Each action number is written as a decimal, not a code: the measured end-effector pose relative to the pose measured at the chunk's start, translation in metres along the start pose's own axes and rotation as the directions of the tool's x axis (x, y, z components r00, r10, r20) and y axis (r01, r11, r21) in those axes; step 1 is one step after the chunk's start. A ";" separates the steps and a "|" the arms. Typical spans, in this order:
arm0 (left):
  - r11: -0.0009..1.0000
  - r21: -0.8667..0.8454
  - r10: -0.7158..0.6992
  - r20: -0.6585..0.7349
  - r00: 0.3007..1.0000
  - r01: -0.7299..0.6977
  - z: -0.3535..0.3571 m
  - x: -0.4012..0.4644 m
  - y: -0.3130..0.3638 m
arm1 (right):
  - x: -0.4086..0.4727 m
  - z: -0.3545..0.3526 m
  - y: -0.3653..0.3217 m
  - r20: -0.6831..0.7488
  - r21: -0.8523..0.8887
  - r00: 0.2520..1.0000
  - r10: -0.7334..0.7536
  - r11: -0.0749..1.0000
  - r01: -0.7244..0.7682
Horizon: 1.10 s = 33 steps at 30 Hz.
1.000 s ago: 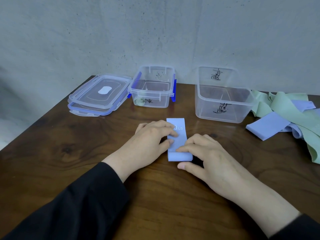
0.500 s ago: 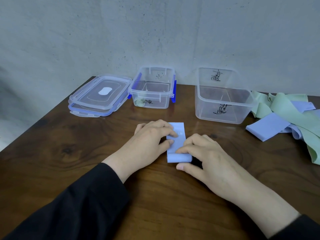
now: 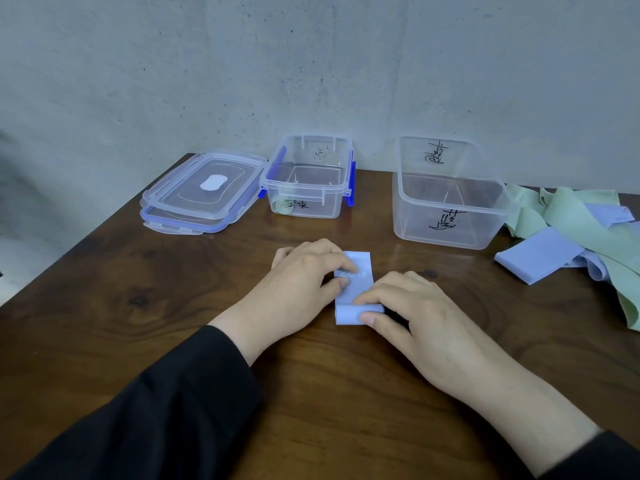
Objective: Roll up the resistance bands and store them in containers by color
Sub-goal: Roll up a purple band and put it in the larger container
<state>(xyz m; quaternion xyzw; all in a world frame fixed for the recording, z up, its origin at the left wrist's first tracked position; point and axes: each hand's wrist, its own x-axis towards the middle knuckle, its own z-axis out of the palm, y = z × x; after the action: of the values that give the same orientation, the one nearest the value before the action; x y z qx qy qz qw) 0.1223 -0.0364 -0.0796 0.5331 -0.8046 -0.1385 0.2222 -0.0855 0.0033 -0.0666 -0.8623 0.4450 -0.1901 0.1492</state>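
A light blue resistance band lies on the wooden table, its near end turned into a small roll. My left hand grips the band's left edge with curled fingers. My right hand pinches the roll between thumb and fingertips. Behind stand two clear containers: a small one with blue clips that holds a rolled green band, and a larger one with black writing on it.
Two stacked clear lids lie at the back left. A loose heap of green bands and blue bands covers the table's right side. A grey wall rises behind the table.
The flat part of the blue band has grown shorter as the roll at its near end took in more of it. Both hands stay on it.
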 end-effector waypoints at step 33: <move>0.968 -0.202 -0.150 0.002 0.989 0.147 -0.007 -0.002 0.005 | 0.005 0.002 0.002 -0.020 0.008 1.000 0.011 1.000 -0.011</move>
<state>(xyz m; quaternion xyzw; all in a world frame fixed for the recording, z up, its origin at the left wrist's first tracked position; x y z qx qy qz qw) 0.1222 -0.0328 -0.0711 0.5673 -0.7427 -0.2322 0.2694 -0.0834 -0.0013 -0.0680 -0.8573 0.4505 -0.1998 0.1490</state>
